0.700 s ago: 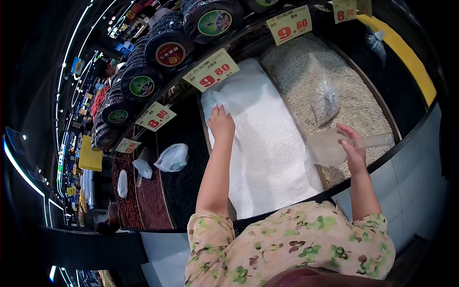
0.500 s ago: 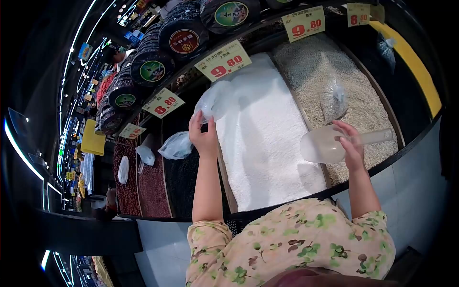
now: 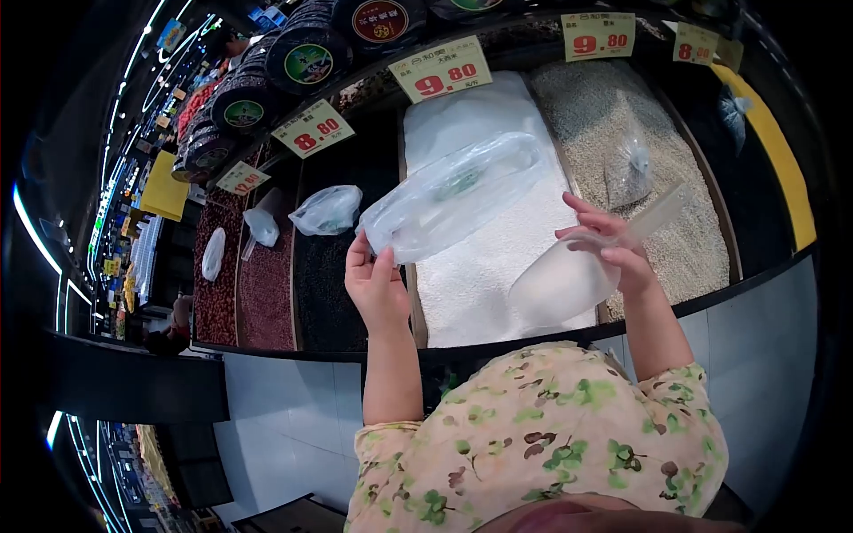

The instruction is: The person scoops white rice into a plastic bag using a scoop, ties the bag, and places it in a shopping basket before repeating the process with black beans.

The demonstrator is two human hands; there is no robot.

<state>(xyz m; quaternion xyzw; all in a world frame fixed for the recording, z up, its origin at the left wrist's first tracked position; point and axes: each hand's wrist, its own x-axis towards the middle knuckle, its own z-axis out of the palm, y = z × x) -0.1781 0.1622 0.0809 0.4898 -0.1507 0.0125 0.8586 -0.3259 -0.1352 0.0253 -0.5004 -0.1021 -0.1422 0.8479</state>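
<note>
My left hand [image 3: 378, 289] pinches one edge of a clear plastic bag [image 3: 444, 191] between thumb and fingers. The bag stretches out to the right over the bin of fine white granules [image 3: 480, 306], wrinkled and flat-looking. In my right hand [image 3: 629, 258] is a translucent scoop [image 3: 560, 289], gripped near the base of its handle, with some fingers raised. The scoop's bowl tilts down to the left over the front right of the white granules, and its handle points up and right. White shows through the bowl.
Right of the white granules lies a bin of beige grain [image 3: 684, 231] with a knotted bag [image 3: 629, 169] on it. Bins of black [image 3: 324, 293] and reddish [image 3: 267, 302] grains lie left, with a plastic bag [image 3: 327, 210] on the black one. Price signs [image 3: 440, 71] line the back.
The plastic bag has spread out to the right, and my left hand has come nearer with it. The scoop has shifted left and tilted, its handle now pointing upward. The view has shifted slightly.
</note>
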